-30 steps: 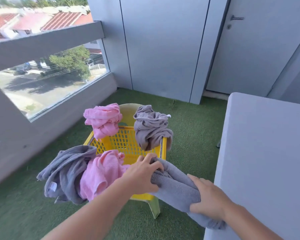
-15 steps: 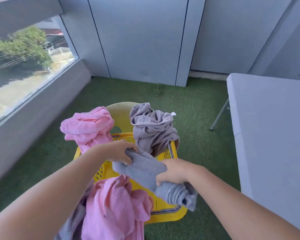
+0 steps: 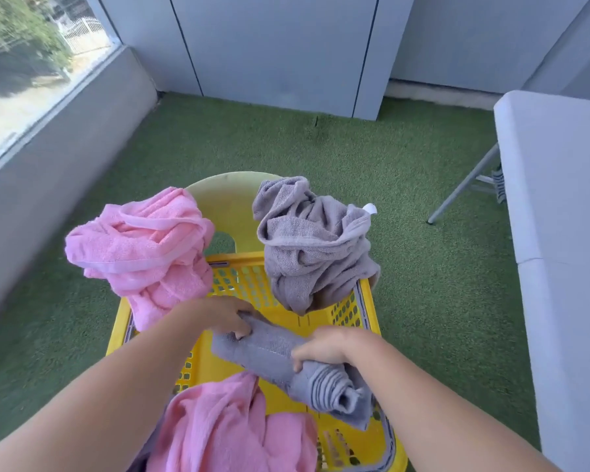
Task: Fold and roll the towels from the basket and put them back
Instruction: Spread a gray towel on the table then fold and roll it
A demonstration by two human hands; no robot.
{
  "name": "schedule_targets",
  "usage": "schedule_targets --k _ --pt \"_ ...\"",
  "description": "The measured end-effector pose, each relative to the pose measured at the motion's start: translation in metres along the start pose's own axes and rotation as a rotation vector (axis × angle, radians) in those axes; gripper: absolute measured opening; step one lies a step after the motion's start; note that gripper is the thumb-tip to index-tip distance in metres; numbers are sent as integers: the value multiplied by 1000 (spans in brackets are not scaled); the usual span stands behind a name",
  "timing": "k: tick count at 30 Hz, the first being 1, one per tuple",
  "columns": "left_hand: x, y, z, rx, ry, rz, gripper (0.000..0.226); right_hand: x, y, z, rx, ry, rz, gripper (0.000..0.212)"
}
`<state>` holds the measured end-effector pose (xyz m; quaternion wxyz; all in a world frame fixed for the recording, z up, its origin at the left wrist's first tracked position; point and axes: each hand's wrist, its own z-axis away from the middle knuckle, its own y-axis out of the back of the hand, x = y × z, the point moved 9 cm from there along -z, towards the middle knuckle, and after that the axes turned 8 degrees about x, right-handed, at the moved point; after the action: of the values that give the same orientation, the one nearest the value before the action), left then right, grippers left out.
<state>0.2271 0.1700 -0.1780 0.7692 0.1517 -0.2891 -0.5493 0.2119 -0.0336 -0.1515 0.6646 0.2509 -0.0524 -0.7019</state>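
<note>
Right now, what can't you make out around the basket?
Head view:
- Basket floor: covered by rolled grey towel, left hand, right hand.
- Near pink towel: cut by bottom edge.
- Pale seat behind basket: mostly hidden by it.
- Table: cut by right edge.

2 bare forearms [image 3: 123,390] fill the lower part of the frame, 1 at lower left and 1 at lower right. Each is uncovered from the frame's edge to the wrist, and only skin shows along the whole visible length. The left hand [image 3: 225,315] and the right hand [image 3: 324,349], near the lower centre, are bare too. The fingers [image 3: 241,321] are slim, and the nails are too small to make out.
</note>
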Motion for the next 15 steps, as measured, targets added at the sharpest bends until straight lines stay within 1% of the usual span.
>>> schedule_targets --k 3,5,6,7,8,9,10,12,14,15 --pt "5 -10 -36 14 -68 -40 50 16 -16 -29 52 -25 -89 73" --pt "9 -19 -64 59 -136 -106 52 28 -27 -45 118 -55 -115 81" --pt "12 -22 -75 83 -159 -153 49 35 -33 -52 145 -84 -121 91" --pt "18 -27 -83 99 -175 -222 40 42 -41 -58 159 -120 -130 105" --pt "24 -31 -88 120 -183 -271 27 49 -49 -65 167 -153 -142 117" --pt "28 -36 -94 126 -177 -308 14 56 -55 -70 180 -179 -159 125" --pt "33 -43 -100 122 -173 -324 10 63 -61 -76 197 -207 -177 131" --pt "39 -52 -113 166 -129 -308 15 73 -66 -81 254 -249 -211 134" --pt "37 -56 -121 271 -34 -239 19 75 -68 -84 336 -250 -212 128" --pt "41 -59 -123 326 -28 -229 21 75 -70 -83 368 -245 -204 124"
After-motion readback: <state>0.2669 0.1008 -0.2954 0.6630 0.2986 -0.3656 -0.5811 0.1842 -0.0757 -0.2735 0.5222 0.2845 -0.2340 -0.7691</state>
